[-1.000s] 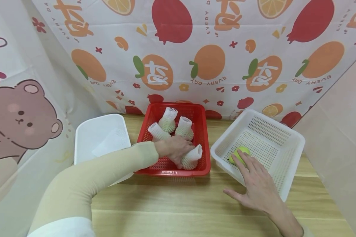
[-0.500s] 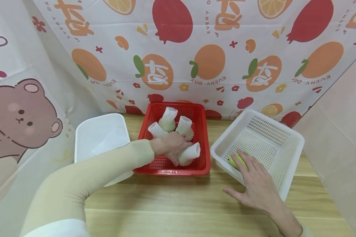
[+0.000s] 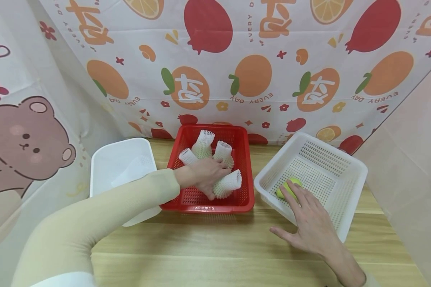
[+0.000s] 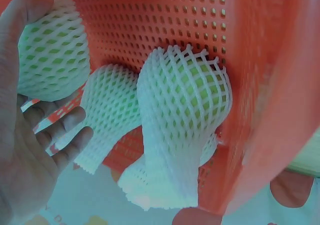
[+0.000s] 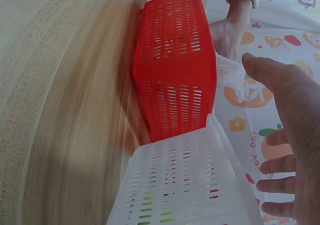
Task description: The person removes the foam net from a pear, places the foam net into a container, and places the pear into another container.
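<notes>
White cloth printed with oranges and red fruit (image 3: pixel 219 48) fills the back of our view, behind a pale wood-grain surface (image 3: pixel 208 247). On that surface, to our right, a white slotted plastic basket (image 3: pixel 325 157) stands turned at an angle, one corner just beside the red perforated plastic basket (image 3: pixel 233 206) in the middle. To our left is a smooth white plastic bin (image 3: pixel 104 171), partly hidden because our beige-sleeved left forearm (image 3: pixel 129 203) crosses in front of it. The red walls rise all round our left hand, and three white-netted pale green fruits, the far one (image 3: pixel 202 143), the right one (image 3: pixel 223 153) and the left one (image 3: pixel 188 156), crowd just beyond it.

Our left arm reaches inward from the left, elbow bent, wrist low inside the red basket. That left hand (image 3: pixel 204 173) is grasping a fourth netted green fruit (image 3: pixel 229 184) near the front of the basket, thumb on one side and fingers on the other. Our right hand (image 3: pixel 310 227) holds nothing, fingers loosely spread over the white basket's near side. Past its fingertips, inside that basket, we see a small bare yellow-green fruit (image 3: pixel 297 182).
</notes>
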{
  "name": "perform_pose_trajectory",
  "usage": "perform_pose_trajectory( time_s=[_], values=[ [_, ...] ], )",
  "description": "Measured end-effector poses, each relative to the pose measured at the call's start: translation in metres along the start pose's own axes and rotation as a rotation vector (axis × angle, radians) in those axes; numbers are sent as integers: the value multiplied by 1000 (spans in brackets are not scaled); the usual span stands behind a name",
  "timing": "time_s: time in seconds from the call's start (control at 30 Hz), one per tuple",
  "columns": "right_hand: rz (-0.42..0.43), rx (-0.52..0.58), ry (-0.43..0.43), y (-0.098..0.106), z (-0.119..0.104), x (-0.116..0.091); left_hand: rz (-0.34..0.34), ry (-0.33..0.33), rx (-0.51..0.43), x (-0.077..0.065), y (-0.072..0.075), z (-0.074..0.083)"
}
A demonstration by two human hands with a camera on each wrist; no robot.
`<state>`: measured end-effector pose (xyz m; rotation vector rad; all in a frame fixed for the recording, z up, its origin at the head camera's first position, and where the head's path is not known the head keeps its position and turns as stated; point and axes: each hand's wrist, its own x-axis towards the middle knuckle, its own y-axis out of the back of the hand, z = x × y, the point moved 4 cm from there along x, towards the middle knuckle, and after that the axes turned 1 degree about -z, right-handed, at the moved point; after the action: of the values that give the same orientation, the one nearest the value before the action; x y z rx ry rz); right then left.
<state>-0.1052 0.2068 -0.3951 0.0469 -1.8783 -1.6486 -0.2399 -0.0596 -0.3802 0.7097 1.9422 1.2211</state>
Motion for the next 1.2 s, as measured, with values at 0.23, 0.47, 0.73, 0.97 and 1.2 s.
perform_pose_trajectory(
  time_s=[0.23, 0.47, 0.73, 0.97, 1.2],
  values=[
    [0, 11, -3, 1, 1, 0, 65, 25, -32, -8, 11, -3],
    [-5, 8, -3, 0, 1, 0, 111, 48, -35, -19, 20, -5],
    [3, 15, 2, 0, 1, 1, 197, 81, -60, -32, 27, -6],
    [14, 5, 15, -1, 0, 2, 293, 87, -69, -41, 34, -2],
    [29, 13, 20, -2, -1, 2, 322, 106, -85, -50, 36, 1]
  ],
)
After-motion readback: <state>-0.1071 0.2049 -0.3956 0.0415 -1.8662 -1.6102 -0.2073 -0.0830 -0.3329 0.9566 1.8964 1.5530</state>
